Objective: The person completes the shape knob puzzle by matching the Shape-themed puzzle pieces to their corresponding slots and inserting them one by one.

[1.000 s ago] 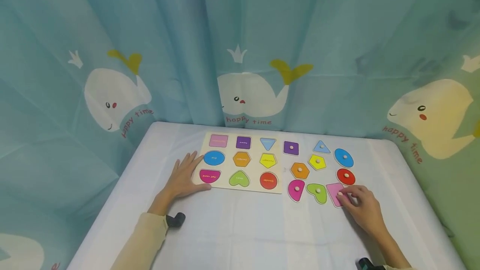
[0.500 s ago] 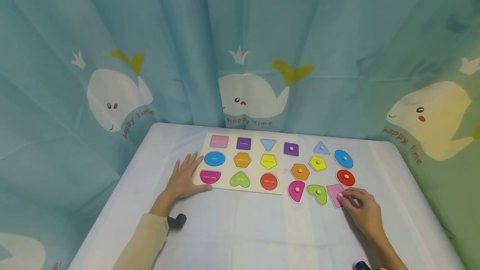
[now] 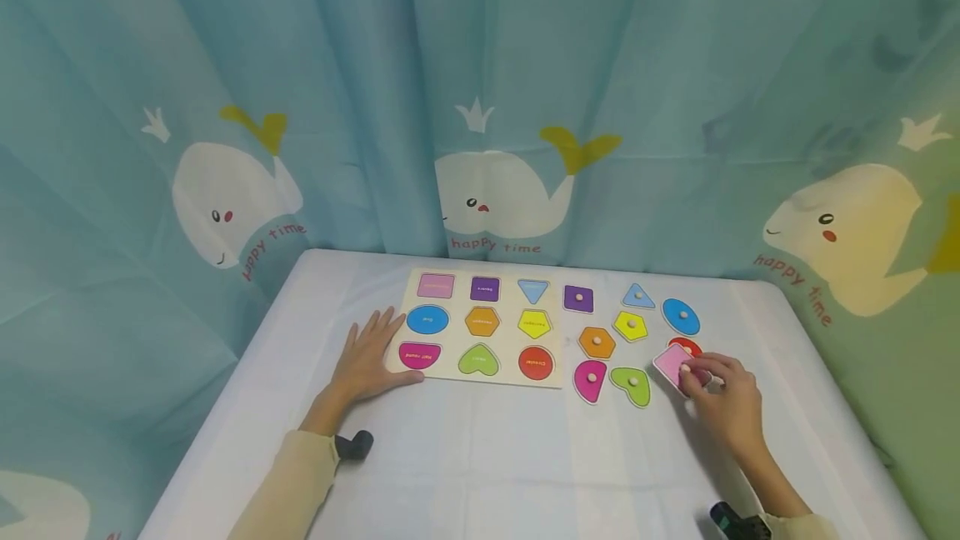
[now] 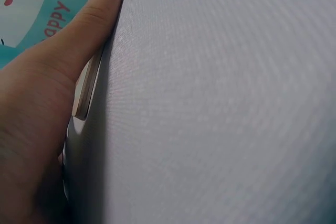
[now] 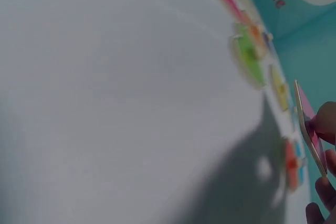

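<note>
The person's right hand [image 3: 726, 398] is pinching the small white knob [image 3: 686, 368] of a flat pink rectangle piece with a pale edge [image 3: 671, 360]. Its thumb and pointing finger are grasping that knob, and the pink piece is hanging in the air above the white cloth [image 3: 525, 457]. In the head view it is covering part of a flat red circle piece with a knob [image 3: 684, 343].

The left hand [image 3: 367, 361] is resting at the left end of a cream board with coloured shapes on it [image 3: 508, 357]. Its fingers are lying straight and spread, grasping nothing, and its thumb is touching the board's near edge.

More flat pieces with knobs are lying to the right of the board: a purple square [image 3: 579, 298], a light blue triangle [image 3: 638, 297], a blue oval [image 3: 681, 317], a yellow pentagon [image 3: 631, 326], an orange hexagon [image 3: 597, 342], a dark pink half circle [image 3: 590, 381] and a green heart [image 3: 632, 387]. Behind the table, a blue-green cloth curtain with white whales [image 3: 480, 40] is hanging.
</note>
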The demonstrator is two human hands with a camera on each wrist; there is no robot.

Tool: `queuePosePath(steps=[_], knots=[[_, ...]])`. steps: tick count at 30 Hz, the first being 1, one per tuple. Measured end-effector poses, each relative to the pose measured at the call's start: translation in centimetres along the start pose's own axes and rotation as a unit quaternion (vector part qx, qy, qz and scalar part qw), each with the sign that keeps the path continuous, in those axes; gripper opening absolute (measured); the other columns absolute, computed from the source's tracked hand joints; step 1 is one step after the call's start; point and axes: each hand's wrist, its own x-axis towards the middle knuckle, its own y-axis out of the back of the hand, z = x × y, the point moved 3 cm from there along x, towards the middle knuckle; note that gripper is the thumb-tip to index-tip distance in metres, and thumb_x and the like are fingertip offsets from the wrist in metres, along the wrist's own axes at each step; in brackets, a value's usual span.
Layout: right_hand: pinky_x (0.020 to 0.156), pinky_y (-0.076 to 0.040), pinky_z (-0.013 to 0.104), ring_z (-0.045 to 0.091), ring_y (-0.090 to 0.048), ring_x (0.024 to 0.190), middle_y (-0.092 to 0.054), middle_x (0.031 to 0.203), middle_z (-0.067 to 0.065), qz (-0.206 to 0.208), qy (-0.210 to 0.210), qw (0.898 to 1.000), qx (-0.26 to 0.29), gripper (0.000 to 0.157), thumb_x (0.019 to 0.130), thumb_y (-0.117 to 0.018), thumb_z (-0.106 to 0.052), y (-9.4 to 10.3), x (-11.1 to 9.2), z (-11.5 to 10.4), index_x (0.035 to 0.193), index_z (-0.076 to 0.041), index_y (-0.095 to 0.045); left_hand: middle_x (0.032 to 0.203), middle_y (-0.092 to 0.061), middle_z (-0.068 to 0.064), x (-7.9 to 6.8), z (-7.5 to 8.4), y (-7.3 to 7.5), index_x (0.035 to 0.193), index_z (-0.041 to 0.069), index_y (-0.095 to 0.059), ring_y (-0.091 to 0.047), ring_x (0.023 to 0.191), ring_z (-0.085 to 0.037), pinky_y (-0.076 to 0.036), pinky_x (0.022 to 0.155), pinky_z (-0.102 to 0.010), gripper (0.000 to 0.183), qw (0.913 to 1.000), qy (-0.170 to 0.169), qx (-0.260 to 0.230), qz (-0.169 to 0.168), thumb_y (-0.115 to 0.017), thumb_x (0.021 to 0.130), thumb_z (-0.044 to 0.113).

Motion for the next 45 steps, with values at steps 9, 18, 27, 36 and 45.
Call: queuePosePath(steps=[9, 18, 27, 36, 45], knots=[[0.08, -0.044, 0.02, 0.035, -0.055, 0.112, -0.062, 0.126, 0.022, 0.015, 0.04, 0.998, 0.055, 0.026, 0.095, -0.075, -0.016, -0.9, 4.3, -4.0, 0.112, 0.002, -0.075, 0.169, -0.024, -0.014, -0.1, -0.2, 0.2, 0.162, 0.012, -0.032, -0.013, 0.156, -0.04, -0.006, 0.122, -0.066, 0.114, 1.0, -0.006, -0.003, 0.004, -0.078, 0.073, 0.067], [0.084, -0.045, 0.017, 0.028, -0.056, 0.108, -0.062, 0.127, 0.018, -0.03, 0.072, 0.992, 0.1, 0.025, 0.098, -0.072, -0.021, -4.4, 8.0, -7.9, 0.113, -0.001, -0.075, 0.169, -0.025, -0.014, -0.3, -0.2, -0.5, 0.161, 0.012, -0.033, -0.014, 0.156, -0.041, -0.007, 0.122, -0.066, 0.114, 1.0, -0.005, -0.003, 0.008, -0.078, 0.073, 0.069], [0.092, -0.052, 0.048, 0.032, -0.055, 0.111, -0.062, 0.127, 0.018, -0.083, 0.082, 0.985, 0.127, 0.024, 0.097, -0.072, -0.018, -8.6, 10.8, -11.7, 0.114, -0.001, -0.076, 0.168, -0.027, -0.015, -0.4, 0.0, -0.3, 0.161, 0.012, -0.034, -0.015, 0.156, -0.041, -0.008, 0.122, -0.067, 0.113, 1.0, -0.003, -0.003, 0.008, -0.079, 0.073, 0.067], [0.086, -0.051, 0.042, 0.031, -0.056, 0.109, -0.064, 0.125, 0.016, -0.116, 0.117, 0.971, 0.172, 0.022, 0.092, -0.076, -0.016, -14.0, 12.2, -16.4, 0.109, -0.002, -0.077, 0.168, -0.028, -0.015, -0.4, 0.0, -0.5, 0.161, 0.012, -0.035, -0.016, 0.156, -0.041, -0.009, 0.122, -0.068, 0.112, 1.0, -0.002, 0.001, 0.009, -0.079, 0.073, 0.067], [0.093, -0.05, 0.048, 0.031, -0.058, 0.109, -0.066, 0.124, 0.013, -0.158, 0.119, 0.964, 0.18, 0.016, 0.092, -0.076, -0.014, -19.3, 12.9, -20.1, 0.105, -0.005, -0.078, 0.167, -0.028, -0.016, -0.3, 0.1, -0.3, 0.16, 0.012, -0.036, -0.017, 0.155, -0.041, -0.009, 0.121, -0.068, 0.112, 0.9999, 0.001, 0.0, 0.012, -0.079, 0.073, 0.066]])
